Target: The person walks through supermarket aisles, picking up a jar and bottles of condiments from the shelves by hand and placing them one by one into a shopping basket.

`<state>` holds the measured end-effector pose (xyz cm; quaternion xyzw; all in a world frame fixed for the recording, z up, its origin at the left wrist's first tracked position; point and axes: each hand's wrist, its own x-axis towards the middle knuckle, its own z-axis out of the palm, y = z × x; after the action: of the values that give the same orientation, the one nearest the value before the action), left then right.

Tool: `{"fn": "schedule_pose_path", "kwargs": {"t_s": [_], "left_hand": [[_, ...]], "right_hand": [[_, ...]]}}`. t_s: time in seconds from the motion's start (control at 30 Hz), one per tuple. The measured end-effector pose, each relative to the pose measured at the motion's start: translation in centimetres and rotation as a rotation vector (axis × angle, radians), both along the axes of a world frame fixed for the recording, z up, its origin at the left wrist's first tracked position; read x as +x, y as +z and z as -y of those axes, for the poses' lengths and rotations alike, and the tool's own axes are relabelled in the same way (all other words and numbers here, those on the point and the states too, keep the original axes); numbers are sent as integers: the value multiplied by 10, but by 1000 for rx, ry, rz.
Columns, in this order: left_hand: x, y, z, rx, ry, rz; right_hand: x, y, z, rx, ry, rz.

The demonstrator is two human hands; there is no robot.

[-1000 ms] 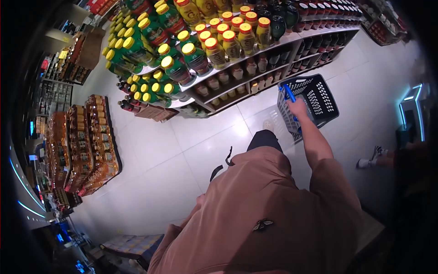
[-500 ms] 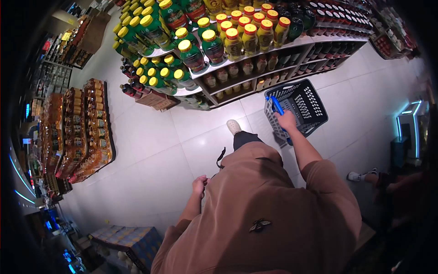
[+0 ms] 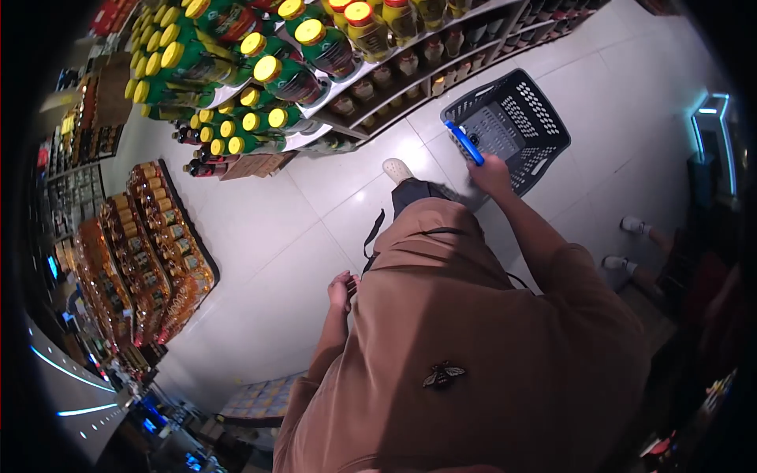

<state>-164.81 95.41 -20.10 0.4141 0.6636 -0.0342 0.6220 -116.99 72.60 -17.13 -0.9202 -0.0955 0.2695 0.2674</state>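
In the head view, the right hand [image 3: 493,173] grasps the blue handle [image 3: 464,143] of a dark shopping basket [image 3: 550,130], near the shelving unit [image 3: 322,113] blocking the way ahead. The left hand [image 3: 341,292] hangs loose, released. Amber bottles [image 3: 167,243] crowd the left; another person's shoes [image 3: 633,225] stand right.

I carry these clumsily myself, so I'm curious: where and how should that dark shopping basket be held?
Probably by the blue handle, from above on the wearer's side, fingers wrapped around it. It is a slim bar running along the near-left edge of the dark basket, whose open top faces the camera. The right hand grips the end nearer the body.
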Motion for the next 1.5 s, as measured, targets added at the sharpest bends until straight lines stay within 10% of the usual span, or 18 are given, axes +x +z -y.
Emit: {"fn": "schedule_pose_path", "kwargs": {"t_s": [0.8,1.5], "left_hand": [[135,43,-241,-40,-161,0],[-192,1,-306,-90,93,16]], "right_hand": [[-3,3,-38,-70,-141,-35],[-186,5,-179,-106,-197,106]]}}
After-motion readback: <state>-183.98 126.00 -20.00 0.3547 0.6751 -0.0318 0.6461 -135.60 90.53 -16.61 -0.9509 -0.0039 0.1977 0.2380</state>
